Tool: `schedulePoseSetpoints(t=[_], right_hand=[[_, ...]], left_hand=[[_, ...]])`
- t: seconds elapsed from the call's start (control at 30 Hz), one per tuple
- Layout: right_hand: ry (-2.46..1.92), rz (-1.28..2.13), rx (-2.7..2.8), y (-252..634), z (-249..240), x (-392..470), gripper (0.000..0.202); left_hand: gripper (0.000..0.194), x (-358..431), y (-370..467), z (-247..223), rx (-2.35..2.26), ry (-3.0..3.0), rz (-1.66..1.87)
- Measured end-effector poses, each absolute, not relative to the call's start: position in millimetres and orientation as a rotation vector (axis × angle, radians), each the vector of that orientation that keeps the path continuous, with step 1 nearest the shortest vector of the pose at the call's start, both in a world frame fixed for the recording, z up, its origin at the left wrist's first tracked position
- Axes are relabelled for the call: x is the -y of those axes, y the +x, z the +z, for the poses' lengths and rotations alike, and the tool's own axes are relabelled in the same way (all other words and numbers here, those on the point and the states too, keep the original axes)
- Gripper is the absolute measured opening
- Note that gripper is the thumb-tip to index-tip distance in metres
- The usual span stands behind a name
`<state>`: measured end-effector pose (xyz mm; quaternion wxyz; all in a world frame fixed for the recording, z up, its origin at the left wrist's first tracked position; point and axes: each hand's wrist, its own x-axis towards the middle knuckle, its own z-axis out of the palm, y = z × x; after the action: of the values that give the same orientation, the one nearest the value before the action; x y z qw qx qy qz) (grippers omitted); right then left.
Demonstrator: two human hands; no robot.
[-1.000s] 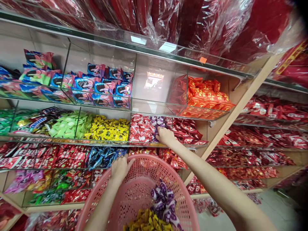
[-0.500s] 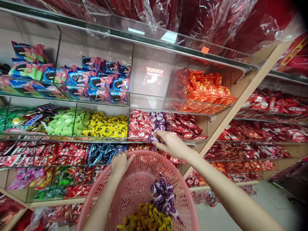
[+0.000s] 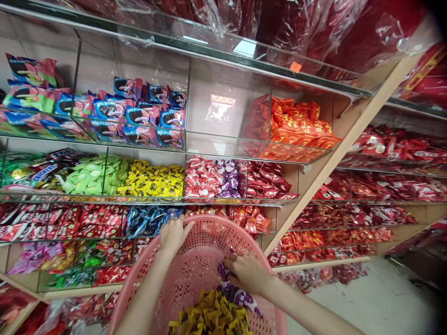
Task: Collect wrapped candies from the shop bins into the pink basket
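Observation:
A pink perforated plastic basket [image 3: 200, 260] is in front of me, tilted so its inside shows. My left hand [image 3: 174, 237] is closed over its far left rim. Inside, a pile of yellow-wrapped candies [image 3: 213, 314] lies at the bottom, with purple-and-white wrapped candies [image 3: 240, 298] beside it on the right. My right hand [image 3: 246, 272] is down in the basket above the purple ones, its fingers curled at a purple-wrapped candy [image 3: 222, 271]. The hand partly hides the candies underneath.
Glass-divided shelves face me. A compartment of red-and-white and purple candies [image 3: 227, 179] sits beyond the basket, beside yellow candies [image 3: 153, 180]. Orange-red packets [image 3: 300, 123] fill a higher bin. A slanted wooden post [image 3: 335, 158] stands at right.
My right hand has moved down from the shelf's purple candies into the basket, carrying purple-wrapped candy. My left hand keeps its hold on the rim.

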<state>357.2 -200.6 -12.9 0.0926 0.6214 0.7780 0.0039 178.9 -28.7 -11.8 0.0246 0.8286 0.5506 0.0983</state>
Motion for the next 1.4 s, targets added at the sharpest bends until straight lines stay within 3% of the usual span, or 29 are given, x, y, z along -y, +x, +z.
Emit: schedulePoseSetpoints(t=[0.23,0.6,0.87,1.1,1.4], right_hand=[[1.897,0.101,-2.205,350,-21,202,0.023],[1.925,-0.102,-2.331,366,-1,236,0.018],[1.896,0.033,-2.338,372,-14,242,0.041],[1.971,0.215,-2.449,368,39,211,0.025],[2.082,0.868,-2.451,375,123,108,0.022]], left_hand=[[0.054,26,178,-16,-1.688,2.61,0.336],[0.052,26,178,-16,-1.687,2.626,0.351],[0.051,27,178,-15,-1.698,2.603,0.338],[0.049,27,177,-16,-1.696,2.613,0.367],[0.056,26,176,-20,-1.7,2.588,0.411]])
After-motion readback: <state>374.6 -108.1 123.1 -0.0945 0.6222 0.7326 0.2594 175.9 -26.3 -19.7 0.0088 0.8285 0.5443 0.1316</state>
